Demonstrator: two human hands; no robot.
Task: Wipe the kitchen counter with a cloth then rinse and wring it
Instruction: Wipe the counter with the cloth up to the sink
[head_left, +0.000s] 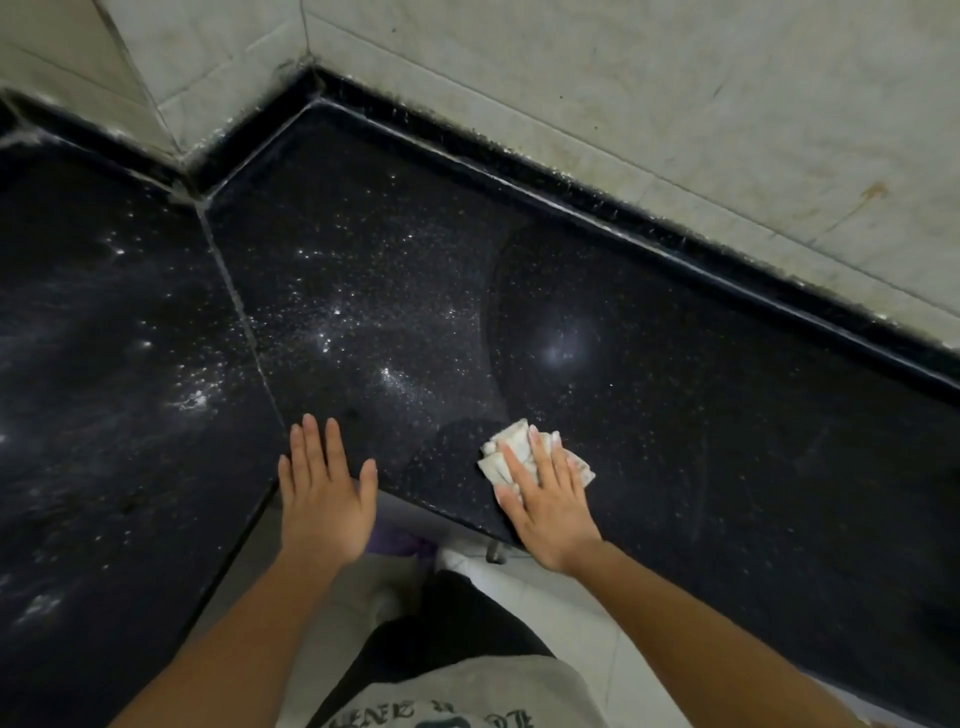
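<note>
A black speckled stone counter (675, 364) runs into a corner, dusted with white powder on its left and middle parts. A folded, whitish cloth (506, 449) lies near the counter's front edge. My right hand (548, 493) presses flat on the cloth with straight fingers, covering most of it. The counter to the right of the cloth looks darker and wiped, with a curved streak line. My left hand (324, 488) rests flat with fingers spread at the counter's inner front corner, holding nothing.
Stained pale wall tiles (675, 104) rise behind a raised black back rim (571, 202). A grout seam (234, 296) splits the counter into two slabs. Below the front edge are a pale tiled floor (545, 597), my legs and a purple object (400, 543).
</note>
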